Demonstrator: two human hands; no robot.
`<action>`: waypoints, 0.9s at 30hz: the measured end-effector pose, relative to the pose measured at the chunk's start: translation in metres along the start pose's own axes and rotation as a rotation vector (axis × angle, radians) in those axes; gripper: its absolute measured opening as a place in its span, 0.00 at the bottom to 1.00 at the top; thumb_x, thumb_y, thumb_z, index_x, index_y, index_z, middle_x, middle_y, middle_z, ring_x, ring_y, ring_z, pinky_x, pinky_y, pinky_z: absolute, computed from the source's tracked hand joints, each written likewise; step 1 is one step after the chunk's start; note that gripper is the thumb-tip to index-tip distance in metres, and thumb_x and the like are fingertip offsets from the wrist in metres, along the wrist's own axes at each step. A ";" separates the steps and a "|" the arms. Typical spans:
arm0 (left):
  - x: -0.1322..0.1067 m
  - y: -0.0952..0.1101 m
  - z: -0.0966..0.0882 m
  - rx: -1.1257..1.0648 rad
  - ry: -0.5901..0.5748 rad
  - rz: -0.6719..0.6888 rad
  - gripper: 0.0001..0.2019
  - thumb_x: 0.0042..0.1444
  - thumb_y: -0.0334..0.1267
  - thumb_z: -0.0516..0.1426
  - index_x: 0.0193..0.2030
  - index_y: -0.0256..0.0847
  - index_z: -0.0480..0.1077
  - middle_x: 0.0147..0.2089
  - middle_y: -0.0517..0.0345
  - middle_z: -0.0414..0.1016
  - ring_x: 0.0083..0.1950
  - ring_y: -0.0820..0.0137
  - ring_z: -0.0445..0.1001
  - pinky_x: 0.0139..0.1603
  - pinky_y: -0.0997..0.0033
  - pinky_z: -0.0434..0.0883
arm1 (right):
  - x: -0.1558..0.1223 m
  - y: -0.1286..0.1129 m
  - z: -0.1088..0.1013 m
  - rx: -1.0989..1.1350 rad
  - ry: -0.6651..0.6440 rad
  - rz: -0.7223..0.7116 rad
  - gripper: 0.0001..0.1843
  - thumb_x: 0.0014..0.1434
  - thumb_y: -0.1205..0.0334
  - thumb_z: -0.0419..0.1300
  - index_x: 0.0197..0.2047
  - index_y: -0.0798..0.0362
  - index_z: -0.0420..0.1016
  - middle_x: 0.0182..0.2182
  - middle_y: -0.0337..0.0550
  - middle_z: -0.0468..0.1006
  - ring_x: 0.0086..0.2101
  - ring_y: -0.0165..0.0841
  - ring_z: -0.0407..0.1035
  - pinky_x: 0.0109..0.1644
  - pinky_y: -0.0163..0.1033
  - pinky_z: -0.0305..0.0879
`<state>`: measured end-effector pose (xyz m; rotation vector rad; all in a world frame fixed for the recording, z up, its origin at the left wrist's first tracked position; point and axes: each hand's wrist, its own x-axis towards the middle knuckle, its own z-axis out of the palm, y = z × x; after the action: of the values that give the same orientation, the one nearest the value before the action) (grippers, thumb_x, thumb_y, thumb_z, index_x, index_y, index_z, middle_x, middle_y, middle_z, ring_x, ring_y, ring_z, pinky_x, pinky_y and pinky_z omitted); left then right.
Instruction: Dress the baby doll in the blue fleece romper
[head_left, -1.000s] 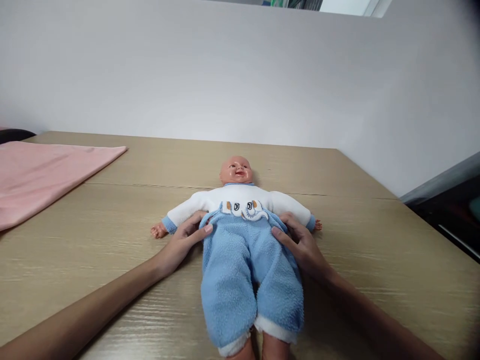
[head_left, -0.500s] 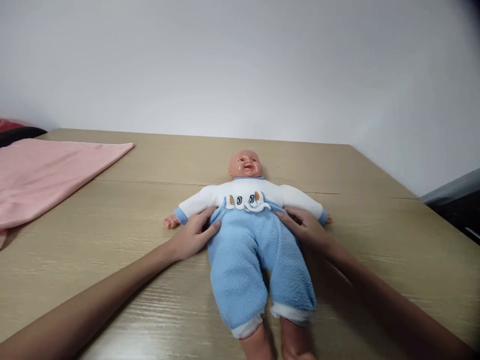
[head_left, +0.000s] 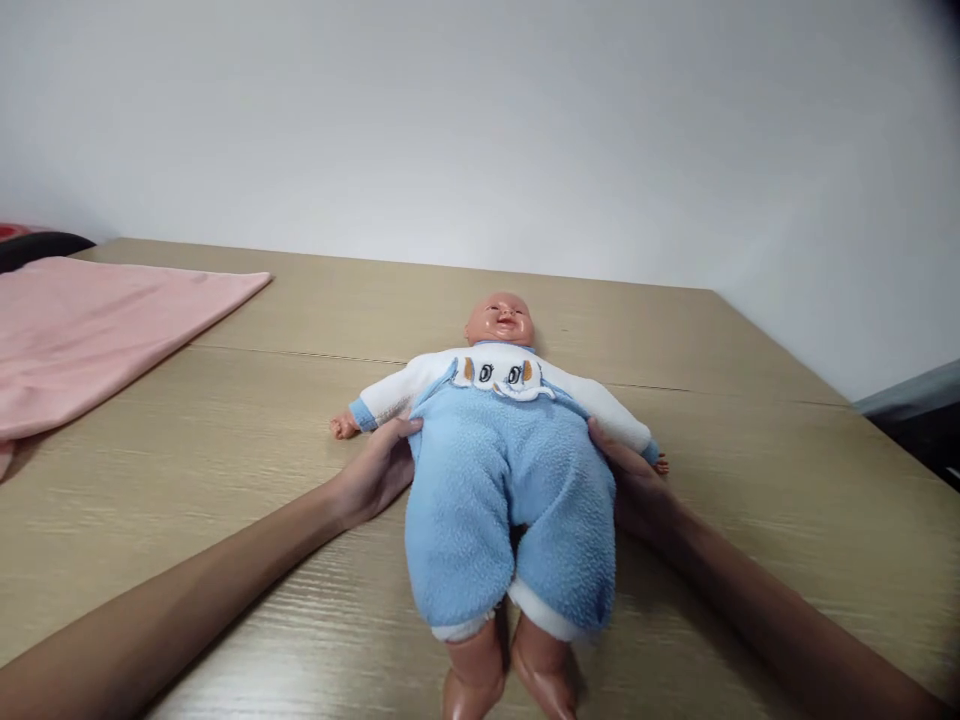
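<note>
A baby doll (head_left: 510, 450) in a white top and blue fleece trousers lies face up in the middle, its head away from me and its legs toward me. My left hand (head_left: 381, 467) holds the left side of its waist, thumb on the blue fabric and fingers hidden behind and under the body. On the opposite side, my right hand (head_left: 637, 485) grips the waist likewise, its thumb against the trousers and its other fingers out of sight. The doll's middle looks slightly raised between my hands.
A pink cloth (head_left: 112, 330) is spread over the left part of the wooden table (head_left: 247, 430). Behind its far edge stands a pale wall (head_left: 480, 130). Dark and red things show at the far left, and a dark object (head_left: 919, 430) beyond the right edge.
My hands have slid from the top of the doll's sides round and under its waist. Its middle has risen a little, and its legs have shifted left and closer together.
</note>
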<state>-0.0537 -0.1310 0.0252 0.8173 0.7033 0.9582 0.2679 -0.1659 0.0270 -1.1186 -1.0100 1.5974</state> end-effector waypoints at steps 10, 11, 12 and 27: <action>0.005 0.000 0.006 -0.017 -0.012 0.011 0.13 0.55 0.39 0.72 0.45 0.39 0.82 0.46 0.51 0.86 0.55 0.54 0.81 0.57 0.61 0.74 | 0.011 0.001 0.000 -0.167 0.028 -0.112 0.26 0.59 0.38 0.75 0.54 0.42 0.84 0.53 0.40 0.86 0.57 0.47 0.77 0.66 0.50 0.71; 0.006 0.000 0.004 0.004 -0.039 0.024 0.13 0.55 0.39 0.71 0.46 0.39 0.82 0.46 0.51 0.85 0.55 0.54 0.80 0.57 0.61 0.72 | 0.010 0.000 0.000 -0.160 0.038 -0.125 0.22 0.59 0.40 0.74 0.51 0.43 0.84 0.49 0.40 0.87 0.53 0.46 0.78 0.62 0.48 0.72; 0.007 0.001 0.002 0.027 -0.069 0.033 0.13 0.55 0.40 0.71 0.46 0.39 0.82 0.47 0.51 0.85 0.55 0.55 0.79 0.57 0.61 0.71 | 0.009 -0.002 0.000 -0.145 0.057 -0.136 0.19 0.60 0.42 0.73 0.48 0.44 0.84 0.45 0.39 0.86 0.49 0.44 0.79 0.58 0.47 0.73; 0.009 0.003 -0.008 0.239 -0.057 0.261 0.18 0.63 0.53 0.69 0.39 0.46 0.67 0.36 0.63 0.66 0.37 0.68 0.63 0.41 0.67 0.63 | 0.015 -0.018 0.009 -0.503 0.167 -0.396 0.17 0.69 0.41 0.63 0.45 0.46 0.76 0.40 0.41 0.77 0.43 0.41 0.70 0.51 0.43 0.70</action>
<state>-0.0580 -0.1196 0.0218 1.1633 0.6805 1.0927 0.2610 -0.1482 0.0435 -1.2569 -1.4602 0.9415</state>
